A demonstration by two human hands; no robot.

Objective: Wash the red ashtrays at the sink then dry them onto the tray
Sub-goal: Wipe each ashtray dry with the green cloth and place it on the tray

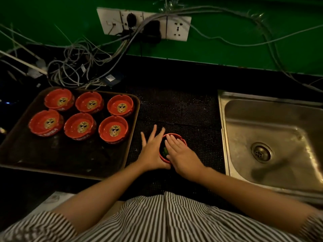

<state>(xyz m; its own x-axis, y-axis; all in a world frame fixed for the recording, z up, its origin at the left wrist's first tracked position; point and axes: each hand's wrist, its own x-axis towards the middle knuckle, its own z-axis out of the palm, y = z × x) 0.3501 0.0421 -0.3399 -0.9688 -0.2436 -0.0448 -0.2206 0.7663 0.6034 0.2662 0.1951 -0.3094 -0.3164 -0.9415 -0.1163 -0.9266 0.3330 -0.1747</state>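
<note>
My arms are bare from the elbows down to my left hand (151,151) and right hand (183,158) — no watch, no ring, no bracelet on either. I wear a loose shirt (157,219) in narrow dark-and-white stripes — its sleeves end high on my upper arms, and the cloth bunches in soft folds across my front.

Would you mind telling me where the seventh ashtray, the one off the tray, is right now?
The ashtray sits on the dark mat between the tray and the sink, under both hands.
</note>
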